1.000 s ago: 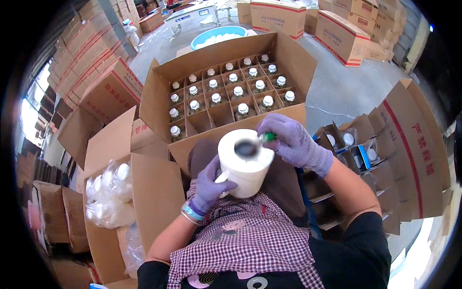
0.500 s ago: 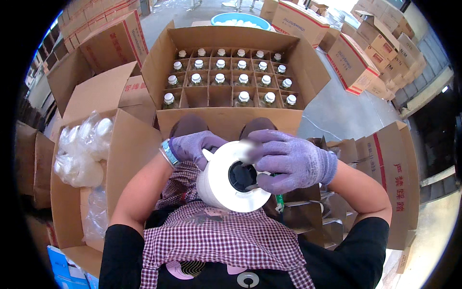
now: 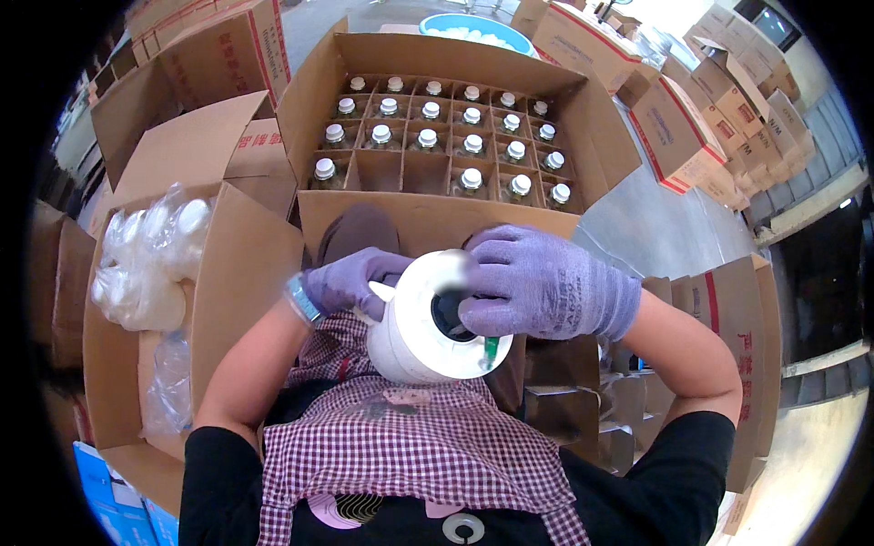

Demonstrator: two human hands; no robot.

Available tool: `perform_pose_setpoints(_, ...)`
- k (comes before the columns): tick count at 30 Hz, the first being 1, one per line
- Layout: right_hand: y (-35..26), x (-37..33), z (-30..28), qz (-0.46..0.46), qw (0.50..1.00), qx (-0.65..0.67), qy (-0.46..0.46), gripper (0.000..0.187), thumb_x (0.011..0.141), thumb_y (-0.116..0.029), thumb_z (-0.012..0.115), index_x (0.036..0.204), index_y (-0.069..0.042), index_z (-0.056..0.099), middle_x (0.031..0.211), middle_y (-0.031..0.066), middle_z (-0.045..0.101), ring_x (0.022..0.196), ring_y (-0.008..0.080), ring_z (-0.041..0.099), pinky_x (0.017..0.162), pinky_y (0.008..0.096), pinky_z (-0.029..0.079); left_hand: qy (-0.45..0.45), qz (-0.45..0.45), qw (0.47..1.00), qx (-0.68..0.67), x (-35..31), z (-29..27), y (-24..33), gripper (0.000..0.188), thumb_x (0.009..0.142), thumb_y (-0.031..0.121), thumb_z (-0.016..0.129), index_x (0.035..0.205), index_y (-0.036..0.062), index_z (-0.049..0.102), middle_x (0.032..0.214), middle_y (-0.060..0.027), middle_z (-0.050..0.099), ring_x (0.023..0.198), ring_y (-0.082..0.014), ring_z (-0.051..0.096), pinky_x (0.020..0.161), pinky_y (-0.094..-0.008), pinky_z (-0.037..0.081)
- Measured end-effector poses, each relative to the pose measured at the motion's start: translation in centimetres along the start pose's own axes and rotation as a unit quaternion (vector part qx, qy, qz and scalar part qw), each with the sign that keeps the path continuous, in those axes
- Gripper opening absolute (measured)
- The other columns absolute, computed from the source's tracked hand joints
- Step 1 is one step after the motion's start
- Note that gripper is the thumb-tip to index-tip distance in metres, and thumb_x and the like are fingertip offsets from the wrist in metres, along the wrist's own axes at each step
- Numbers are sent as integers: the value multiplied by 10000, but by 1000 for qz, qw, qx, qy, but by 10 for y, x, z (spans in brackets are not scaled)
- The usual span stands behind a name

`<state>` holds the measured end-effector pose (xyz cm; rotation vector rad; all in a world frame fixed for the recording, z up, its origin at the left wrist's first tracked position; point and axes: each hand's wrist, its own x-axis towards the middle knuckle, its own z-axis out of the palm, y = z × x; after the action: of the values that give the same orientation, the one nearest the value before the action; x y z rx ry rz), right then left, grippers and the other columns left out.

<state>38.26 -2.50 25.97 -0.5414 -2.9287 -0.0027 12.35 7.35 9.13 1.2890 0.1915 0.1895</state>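
A thick white roll [image 3: 401, 350] with a dark core is held over my lap, its flat round end facing up. My left hand [image 3: 357, 278], in a purple glove, is closed at the roll's far left edge beside a small white flap; its fingertips are partly hidden. Across the roll's right side lies my right hand [image 3: 546, 287], also gloved, with bent fingers over the rim and core. A blurred patch hides part of the roll near those fingers. Something narrow and green [image 3: 491, 351] shows at the roll's near right edge.
Ahead stands an open carton [image 3: 437, 202] with dividers and several white-capped bottles. An open box [image 3: 241, 300] at left holds bagged white items [image 3: 146, 273]. More cardboard dividers [image 3: 560, 409] and a carton [image 3: 728, 346] are at right. A blue basin [image 3: 446, 20] stands behind.
My right hand has shifted slightly left over the roll, covering more of its core. The green piece now shows against the roll's edge. The whole view has tilted a little.
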Motion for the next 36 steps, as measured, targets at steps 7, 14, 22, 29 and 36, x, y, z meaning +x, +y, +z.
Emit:
perform_pose_setpoints(7,25,-8,64,475,877,63,24,295,858,-224,651,1086,-44,603,895,187,668,842,408,660,710,474,526,421,40,860,286,-2,126,-19,953,796,286,789,1545,-27,291,1365,-169,577,1198,-265,597,1049,-391,459)
perform_pose_setpoints(14,112,-47,93,598,730,208,257,295,932,-321,648,1016,-39,657,928,225,699,856,405,667,755,455,520,431,106,894,62,21,89,-35,878,854,138,689,1573,-14,209,1445,-154,477,1293,-239,474,1108,-362,383)
perform_pose_setpoints(22,207,-177,192,706,694,36,138,373,944,-363,545,1205,-110,632,1024,200,688,828,337,646,754,437,510,383,138,886,221,4,67,-62,959,870,211,738,1586,-15,140,1495,-164,423,1322,-235,456,1125,-373,372)
perform_pose_setpoints(29,213,-221,262,701,701,-1,130,577,917,-276,660,1392,9,500,1404,276,523,1314,422,496,1062,481,411,563,34,602,565,-159,-42,21,625,760,288,821,1269,11,586,1230,-199,606,1105,-349,611,977,-436,498)
perform_pose_setpoints(36,159,-152,225,650,713,37,260,586,921,-181,679,1426,20,460,1320,220,541,1104,338,590,966,432,477,687,-298,626,215,-336,-160,-21,520,850,554,731,836,35,721,737,-60,685,659,-182,620,627,-355,506)
